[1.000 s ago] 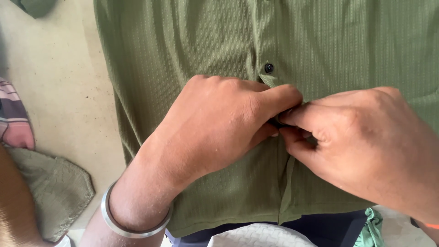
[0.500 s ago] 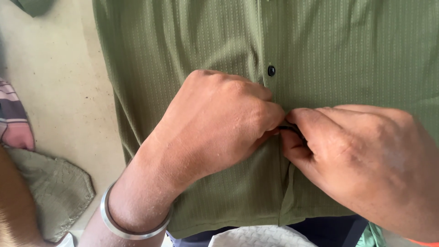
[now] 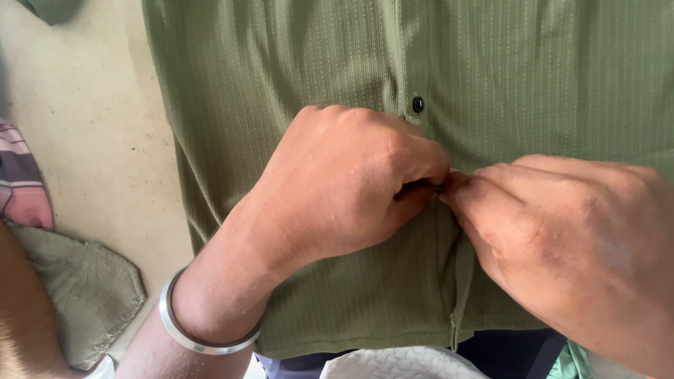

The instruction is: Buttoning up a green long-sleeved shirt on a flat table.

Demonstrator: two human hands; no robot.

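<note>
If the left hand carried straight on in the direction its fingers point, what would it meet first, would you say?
The left hand points rightward across the green shirt. It would meet the right hand first; their fingertips already look pressed together at the shirt's front opening.

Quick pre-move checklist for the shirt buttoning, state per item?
1. Left hand pinching the shirt front edge: ok.
2. Right hand fingers meet the left at the same spot: ok.
3. Button being worked is through its hole: cannot tell, hidden between the fingers.
4. Button above sits done up on the strip: ok.
5. Lower front edges closed: not ok, a gap shows near the hem.
6. Bangle on the left wrist is off the shirt: cannot tell.
</note>
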